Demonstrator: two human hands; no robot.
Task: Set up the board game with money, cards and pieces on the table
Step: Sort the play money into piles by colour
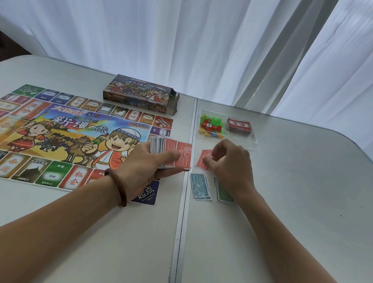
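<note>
1. Surface (286, 232): a pale folding surface with a centre seam running front to back. A white curtain (193, 26) hangs behind it.

2. Game board (66, 138): lies flat on the left half of the surface, printed side up.

3. Game box (140, 93): lies flat just beyond the far edge of the board. Its right end is open. The contents cannot be seen.

4. Clear plastic tray (246, 141): stands on the right half of the surface, beyond the right hand. It has two compartments.
   - Left compartment: a heap of small playing pieces (214, 122) in green, red and yellow, with a white die (208, 127) among them.
   - Right compartment: a deck of red-backed cards (239, 126).

5. Left hand (146, 160): clasps a thick stack of play money (175, 154) over the right edge of the board. The thumb lies across the top note, which is red and marked 10000. A brown bead bracelet (118, 187) is on the wrist.

6. Right hand (231, 166): positioned just right of the seam, back upward, fingers curled down. The fingertips grasp a red note (204, 159) that rests on the surface.

7. Sorted money on the surface, near the right wrist:
   - A pile of blue-green 1000 notes (200, 187), just right of the seam.
   - A pile of green notes (222, 194), just beside the blue-green pile and partly covered by the wrist.
   - The red note lies beyond both piles, apart from them.
</note>
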